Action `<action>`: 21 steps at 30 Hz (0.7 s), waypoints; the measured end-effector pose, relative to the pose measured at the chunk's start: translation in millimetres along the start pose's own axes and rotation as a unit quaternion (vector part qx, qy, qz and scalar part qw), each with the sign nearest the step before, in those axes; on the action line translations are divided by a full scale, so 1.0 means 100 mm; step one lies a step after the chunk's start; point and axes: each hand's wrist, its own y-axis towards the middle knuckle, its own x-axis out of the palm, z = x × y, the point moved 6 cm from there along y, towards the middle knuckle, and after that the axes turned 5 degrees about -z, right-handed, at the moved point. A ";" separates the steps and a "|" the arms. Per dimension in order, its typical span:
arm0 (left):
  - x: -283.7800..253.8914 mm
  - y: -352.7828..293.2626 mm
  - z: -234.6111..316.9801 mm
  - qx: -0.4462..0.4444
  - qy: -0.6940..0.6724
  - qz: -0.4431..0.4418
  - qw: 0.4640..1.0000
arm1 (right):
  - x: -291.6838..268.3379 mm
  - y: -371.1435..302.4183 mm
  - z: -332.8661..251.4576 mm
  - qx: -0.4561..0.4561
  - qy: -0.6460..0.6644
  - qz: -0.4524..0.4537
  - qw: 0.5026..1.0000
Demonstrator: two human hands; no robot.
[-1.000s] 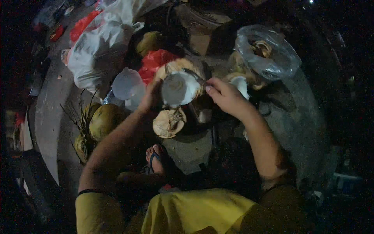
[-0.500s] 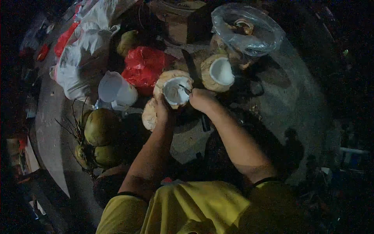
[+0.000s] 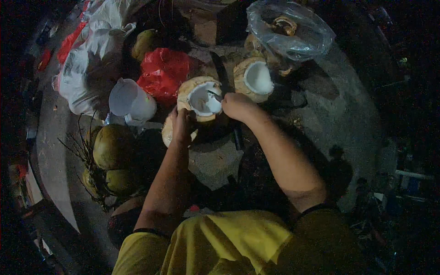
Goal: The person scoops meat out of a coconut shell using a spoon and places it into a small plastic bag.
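An opened coconut [image 3: 198, 98] with white flesh inside faces up at the middle. My left hand [image 3: 182, 123] is closed round its lower left side, the thumb near the rim. In my right hand [image 3: 239, 107], a fist at the right rim, is a small thin metal tool [image 3: 214, 95]; its tip reaches into the flesh, and its exact kind is hard to make out. A paler patch of flesh stands out beside the tip. Below my left hand lies a cut coconut piece [image 3: 167, 133]. Another opened coconut [image 3: 257, 79] sits to the right, its white hollow showing.
A long dark knife [image 3: 220, 68] lies between the coconuts. To the left are a translucent jug [image 3: 132, 101], a red plastic bag [image 3: 166, 73], a white sack [image 3: 87, 75] and several whole green coconuts [image 3: 113, 147]. A clear plastic bag [image 3: 316, 39] holds husk at the far right.
The whole view has shifted slightly. The tool's tip has moved a little within the coconut, and more bright white flesh shows beside it. Both hands keep their hold.
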 end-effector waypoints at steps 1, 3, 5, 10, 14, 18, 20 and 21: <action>-0.02 -0.03 0.06 0.031 0.000 0.013 0.999 | -0.01 -0.01 -0.04 -0.018 -0.006 -0.014 1.000; -0.09 -0.03 0.17 0.058 0.211 0.038 0.975 | -0.01 -0.03 -0.13 -0.051 -0.017 -0.038 0.998; -0.13 -0.01 0.19 -0.062 0.296 0.141 0.943 | 0.03 -0.05 -0.09 -0.014 -0.004 -0.025 1.000; -0.67 0.43 -0.01 -0.085 0.203 -0.038 0.975 | 0.06 -0.21 -0.28 -0.066 -0.070 -0.012 0.995; -0.47 0.45 0.18 -0.096 0.368 -0.006 0.925 | 0.06 -0.25 -0.14 -0.076 -0.079 0.035 0.993; -0.38 0.42 0.37 0.085 0.393 0.032 0.915 | 0.06 -0.26 -0.22 -0.043 -0.045 0.046 0.997; -0.38 0.48 0.28 0.118 0.349 0.030 0.929 | 0.10 -0.21 -0.22 -0.039 -0.034 0.050 0.997; -0.28 0.48 0.26 0.071 0.341 0.020 0.937 | 0.10 -0.18 -0.19 -0.034 -0.030 0.053 0.998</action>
